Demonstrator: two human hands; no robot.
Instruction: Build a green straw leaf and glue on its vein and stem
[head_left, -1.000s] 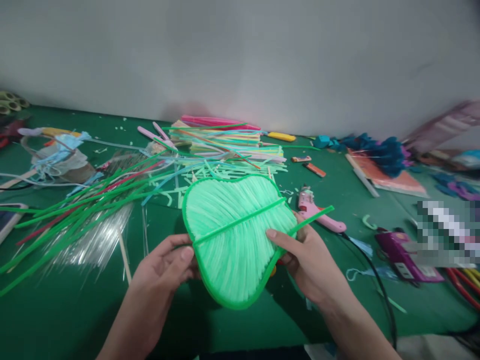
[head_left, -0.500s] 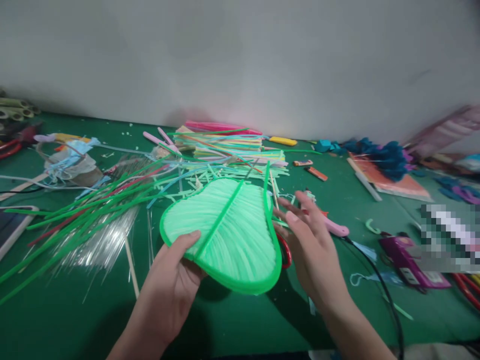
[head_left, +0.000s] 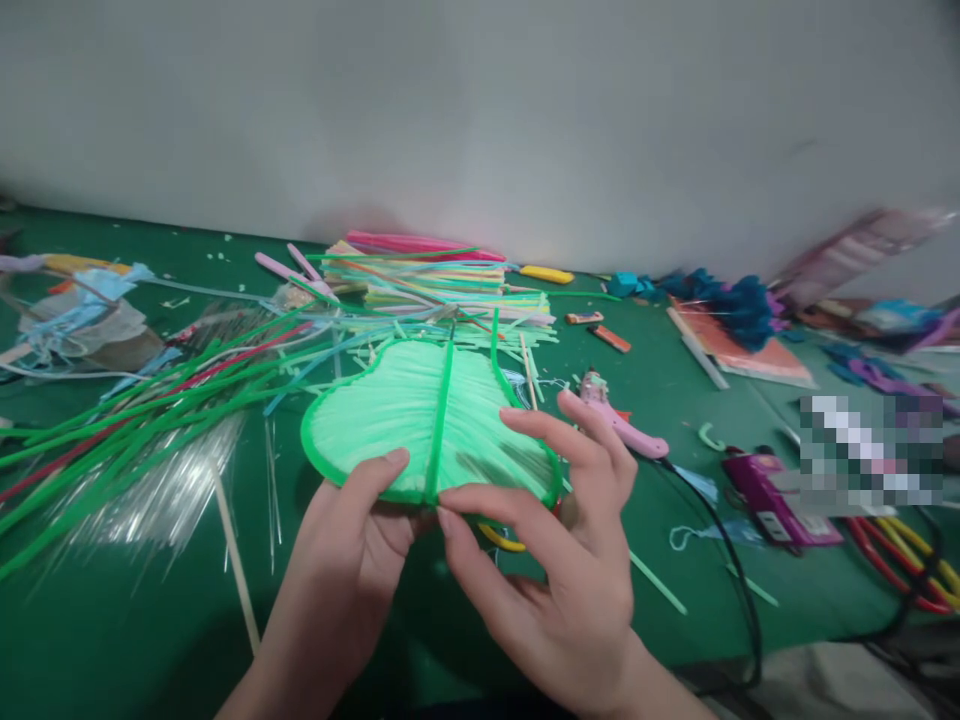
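Note:
A pale green craft leaf [head_left: 375,410] with a darker green fuzzy rim and a central vein is held up before me, tilted over the table. My left hand [head_left: 337,570] grips its near edge, thumb on top and fingers underneath. The thumb and index finger of my right hand [head_left: 559,560] pinch the near rim at the foot of the vein, while its other fingers spread over the right side of the leaf. At the far right of the rim, one green strand end sticks upward.
Behind the leaf lies a pile of coloured pipe cleaners [head_left: 450,285]. Long green stems [head_left: 172,420] and clear strands spread leftward. A pink glue gun [head_left: 634,432] with a black cord [head_left: 739,570] lies right, near a purple box [head_left: 780,500]. A wooden stick [head_left: 234,560] lies at front left.
My right hand has moved left and down from beside the leaf to pinch its near rim. The leaf has turned so its vein points more directly away. The view has shifted rightward.

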